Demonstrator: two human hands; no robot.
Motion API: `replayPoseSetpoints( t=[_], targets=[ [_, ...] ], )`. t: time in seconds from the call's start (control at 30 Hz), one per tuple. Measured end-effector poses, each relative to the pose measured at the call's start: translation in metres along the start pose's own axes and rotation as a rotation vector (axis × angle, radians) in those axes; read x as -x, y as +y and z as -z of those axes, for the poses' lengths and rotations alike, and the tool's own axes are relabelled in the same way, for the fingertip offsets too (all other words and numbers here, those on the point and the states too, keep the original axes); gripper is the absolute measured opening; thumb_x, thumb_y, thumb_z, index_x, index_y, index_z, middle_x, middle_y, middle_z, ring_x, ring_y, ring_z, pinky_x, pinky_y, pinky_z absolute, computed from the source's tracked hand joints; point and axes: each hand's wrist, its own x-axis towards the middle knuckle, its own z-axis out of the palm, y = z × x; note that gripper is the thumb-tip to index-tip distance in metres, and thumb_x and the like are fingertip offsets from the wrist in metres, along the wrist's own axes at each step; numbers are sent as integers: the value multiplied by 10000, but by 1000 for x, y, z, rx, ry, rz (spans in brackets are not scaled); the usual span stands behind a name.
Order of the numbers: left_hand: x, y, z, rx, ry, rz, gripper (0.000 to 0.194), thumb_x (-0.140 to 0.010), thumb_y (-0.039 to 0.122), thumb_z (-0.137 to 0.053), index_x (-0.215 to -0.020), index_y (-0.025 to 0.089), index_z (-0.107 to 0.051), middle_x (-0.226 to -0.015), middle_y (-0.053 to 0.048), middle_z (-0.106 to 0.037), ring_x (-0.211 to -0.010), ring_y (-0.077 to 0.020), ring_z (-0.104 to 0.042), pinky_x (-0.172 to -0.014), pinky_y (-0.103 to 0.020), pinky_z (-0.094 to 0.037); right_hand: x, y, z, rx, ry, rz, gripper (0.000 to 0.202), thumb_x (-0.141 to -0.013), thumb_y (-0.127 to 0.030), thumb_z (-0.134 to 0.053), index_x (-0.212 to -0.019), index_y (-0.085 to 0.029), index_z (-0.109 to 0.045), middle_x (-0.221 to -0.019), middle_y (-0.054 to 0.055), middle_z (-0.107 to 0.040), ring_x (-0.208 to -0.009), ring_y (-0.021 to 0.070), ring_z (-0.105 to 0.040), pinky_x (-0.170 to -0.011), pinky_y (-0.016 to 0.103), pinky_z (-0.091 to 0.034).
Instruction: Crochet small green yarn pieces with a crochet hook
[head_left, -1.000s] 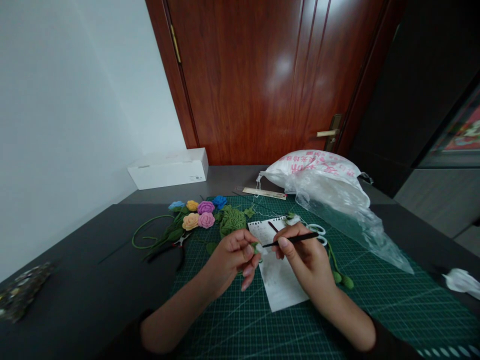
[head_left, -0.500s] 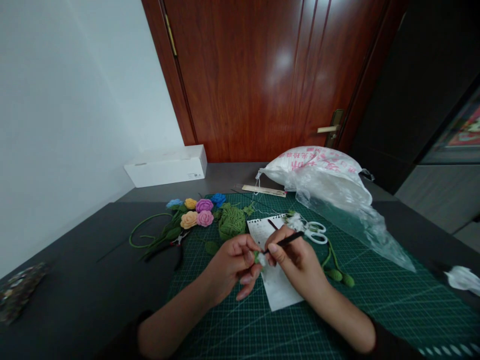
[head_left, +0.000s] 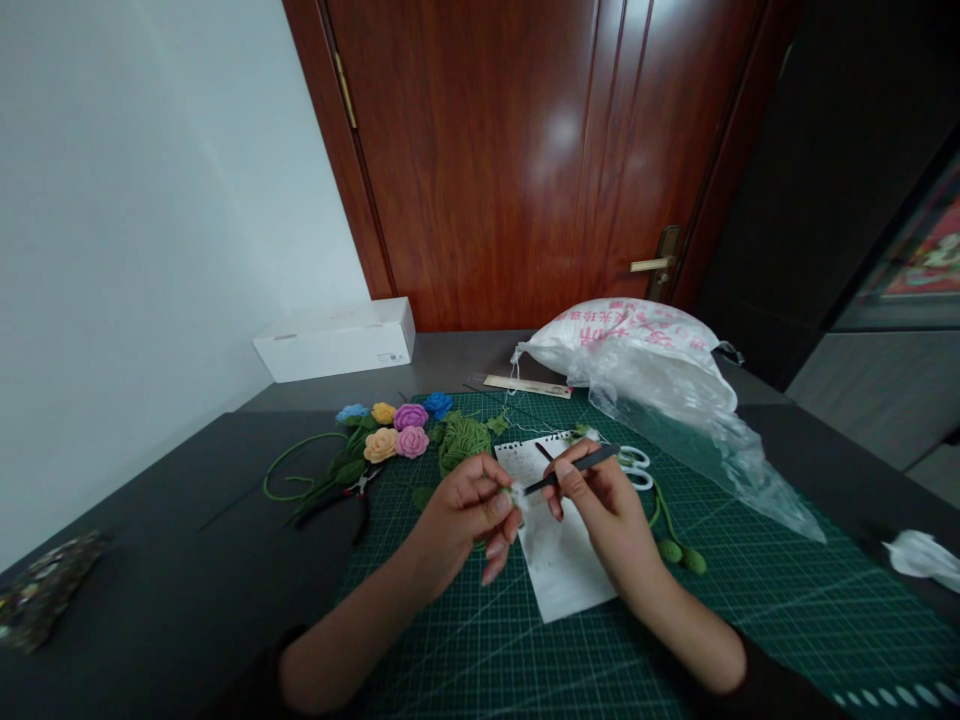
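My left hand (head_left: 471, 515) pinches a small green and white piece (head_left: 517, 495) between thumb and finger, the lower fingers curled loosely. A dark slim tool (head_left: 574, 470) is held like a pen in my right hand (head_left: 604, 505), its tip close to the white part of the piece. Whether the tip touches it is hard to tell. Beneath the hands lies a sheet of paper (head_left: 562, 570) on the green cutting mat (head_left: 465, 650). A ball of green yarn (head_left: 463, 438) sits just behind my left hand, and white scissors (head_left: 636, 468) lie behind my right.
Crocheted flowers (head_left: 411, 417) and black pliers (head_left: 364, 490) lie at the left. Behind are a white box (head_left: 337, 340), a ruler (head_left: 527, 386) and a large plastic bag (head_left: 637, 350). Green buds (head_left: 681, 554) rest at the right, a patterned packet (head_left: 49, 590) at far left.
My right hand and the tool have drawn slightly back to the right from the small piece. My left hand still pinches it. The view has shifted a little.
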Motion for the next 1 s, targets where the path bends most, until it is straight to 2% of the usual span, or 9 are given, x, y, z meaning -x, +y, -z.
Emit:
replayPoseSetpoints(
  t=[0.13, 0.23, 0.33, 0.53, 0.67, 0.77, 0.87, 0.93, 1.0],
  targets=[
    [0, -3, 3, 22, 7, -7, 157, -936, 226, -666, -960, 209, -511, -665, 27, -648, -418, -53, -457, -338, -141, -468, 0, -6, 6, 39, 42, 78, 231, -985, -412, -612, -848, -228, -584, -724, -21, -622, -592, 126, -584, -590, 272, -469],
    [-1, -5, 3, 31, -1, -2, 158, -939, 230, -666, -963, 212, -512, -673, 20, -656, -419, -57, -466, -337, -141, -467, 3, -7, 6, 129, 7, 118, 192, -996, -387, -598, -888, -229, -616, -762, -11, -613, -658, 139, -596, -646, 290, -475],
    [-1, -6, 4, 39, -19, -2, 169, -933, 231, -676, -965, 214, -511, -673, 19, -660, -414, -57, -470, -336, -144, -471, 6, -5, 4, 176, -24, 122, 193, -995, -378, -600, -879, -226, -625, -754, -5, -621, -651, 142, -598, -632, 288, -467],
    [0, -7, 4, 60, -70, -2, 160, -939, 233, -669, -967, 214, -512, -683, 11, -663, -410, -55, -469, -343, -146, -477, 3, -4, 3, -2, -23, -22, 242, -962, -419, -647, -832, -222, -589, -704, -20, -652, -559, 119, -594, -588, 268, -471],
    [0, -9, 5, 73, -100, -2, 169, -937, 238, -672, -968, 217, -507, -657, 23, -646, -390, -47, -436, -330, -135, -455, 0, -2, 4, -133, -84, -151, 300, -929, -459, -682, -799, -216, -562, -660, -26, -651, -526, 110, -578, -561, 251, -459],
    [2, -12, 5, 77, -114, 6, 182, -932, 232, -677, -966, 218, -499, -652, 27, -644, -381, -39, -403, -325, -125, -435, 2, -1, 2, -127, -134, -173, 304, -935, -459, -671, -793, -221, -546, -641, -29, -649, -513, 112, -571, -540, 244, -453],
    [4, -16, 5, 77, -115, 10, 189, -924, 211, -683, -960, 216, -498, -668, 22, -655, -381, -37, -392, -325, -124, -426, 7, 0, 0, 24, -161, -43, 244, -964, -427, -632, -836, -227, -577, -680, -17, -651, -547, 132, -593, -548, 262, -467],
    [4, -17, 5, 75, -113, 15, 177, -925, 194, -676, -956, 212, -503, -665, 22, -652, -382, -38, -392, -322, -118, -416, 10, -1, -1, 197, -172, 110, 216, -977, -392, -613, -841, -223, -618, -729, 6, -656, -640, 158, -628, -615, 291, -487],
    [3, -16, 4, 72, -113, 18, 167, -928, 204, -673, -961, 209, -510, -662, 23, -647, -381, -37, -391, -319, -115, -410, 10, -2, -1, 288, -185, 190, 212, -991, -366, -590, -842, -222, -635, -759, 17, -655, -700, 173, -644, -660, 307, -493]
  ],
)
